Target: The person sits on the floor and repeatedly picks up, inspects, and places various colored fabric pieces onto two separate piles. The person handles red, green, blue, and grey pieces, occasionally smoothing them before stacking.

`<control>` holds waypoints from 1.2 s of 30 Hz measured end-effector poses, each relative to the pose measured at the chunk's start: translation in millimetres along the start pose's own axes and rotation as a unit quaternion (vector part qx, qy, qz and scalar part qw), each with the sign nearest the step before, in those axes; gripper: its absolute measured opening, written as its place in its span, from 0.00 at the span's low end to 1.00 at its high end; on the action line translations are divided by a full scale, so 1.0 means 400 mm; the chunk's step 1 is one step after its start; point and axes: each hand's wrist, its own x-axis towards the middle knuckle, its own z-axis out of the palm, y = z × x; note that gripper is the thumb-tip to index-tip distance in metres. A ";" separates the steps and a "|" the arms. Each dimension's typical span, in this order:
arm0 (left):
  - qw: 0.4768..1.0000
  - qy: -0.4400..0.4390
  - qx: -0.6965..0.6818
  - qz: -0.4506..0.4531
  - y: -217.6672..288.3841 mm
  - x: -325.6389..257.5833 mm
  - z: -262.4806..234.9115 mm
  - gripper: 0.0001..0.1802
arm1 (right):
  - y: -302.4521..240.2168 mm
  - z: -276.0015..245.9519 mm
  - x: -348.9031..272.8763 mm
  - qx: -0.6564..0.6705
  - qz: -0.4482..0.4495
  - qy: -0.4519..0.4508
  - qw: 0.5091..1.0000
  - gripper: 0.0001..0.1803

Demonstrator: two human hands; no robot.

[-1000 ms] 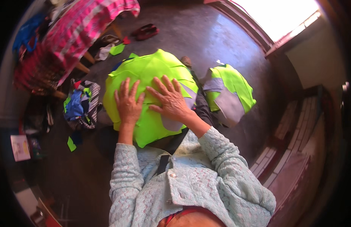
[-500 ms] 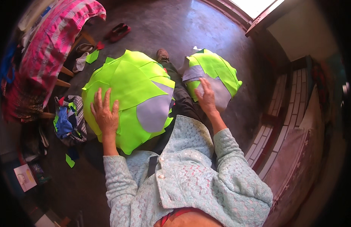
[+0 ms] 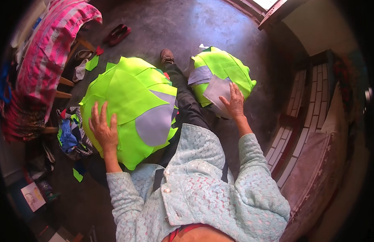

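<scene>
My left hand (image 3: 104,131) lies with spread fingers on the near left side of a large rounded heap of neon yellow-green fabric pieces (image 3: 128,90). A rounded grey fabric piece (image 3: 155,123) shows on that heap's right side. My right hand (image 3: 235,104) rests, fingers stretched and thumb apart, over the right part of a squarish grey fabric piece (image 3: 216,89). That piece lies on a smaller heap of yellow-green and grey cut pieces (image 3: 238,71). My trousered leg (image 3: 185,94) stretches between the two heaps.
Cloth scraps (image 3: 69,135) lie in a checked cloth on the left. A pink plaid cloth (image 3: 48,52) drapes over wooden furniture; dark red shoes (image 3: 119,34) sit beyond it. White-slatted panels (image 3: 294,155) stand on the right. A small green scrap (image 3: 77,175) lies on the floor.
My right hand has shifted right and slightly down. The squarish grey piece now shows beneath it, atop the smaller heap. My left hand stays on the large heap.
</scene>
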 end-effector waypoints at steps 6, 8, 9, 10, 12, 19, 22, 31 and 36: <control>1.000 0.002 0.011 -0.002 -0.006 -0.006 -0.001 0.26 | 0.078 0.028 0.050 -0.077 0.085 0.025 0.993 0.41; 1.000 0.005 0.011 0.004 -0.010 -0.003 0.003 0.26 | 0.105 0.029 0.065 -0.084 0.108 -0.008 0.991 0.39; 1.000 0.005 0.005 0.002 -0.009 -0.003 0.004 0.26 | 0.117 0.031 0.070 -0.087 0.102 -0.010 0.991 0.37; 1.000 0.005 0.000 -0.001 -0.008 -0.004 0.004 0.26 | 0.127 0.032 0.075 -0.091 0.096 -0.012 0.991 0.36; 1.000 0.004 -0.005 -0.003 -0.008 -0.004 0.002 0.26 | 0.139 0.037 0.084 -0.114 0.078 -0.014 0.990 0.30; 1.000 0.007 -0.008 -0.010 -0.006 -0.005 0.001 0.26 | 0.149 0.027 0.111 -0.076 0.082 0.029 0.993 0.07; 1.000 0.009 -0.003 -0.009 -0.001 -0.005 0.000 0.26 | 0.136 0.014 0.112 -0.042 0.108 0.029 0.993 0.05; 1.000 0.009 -0.008 -0.014 -0.002 -0.007 0.000 0.26 | 0.142 0.058 0.082 -0.164 -0.006 0.109 0.980 0.11; 1.000 0.010 -0.013 -0.018 0.002 -0.004 0.000 0.26 | 0.169 0.054 0.119 -0.179 0.030 0.012 0.983 0.09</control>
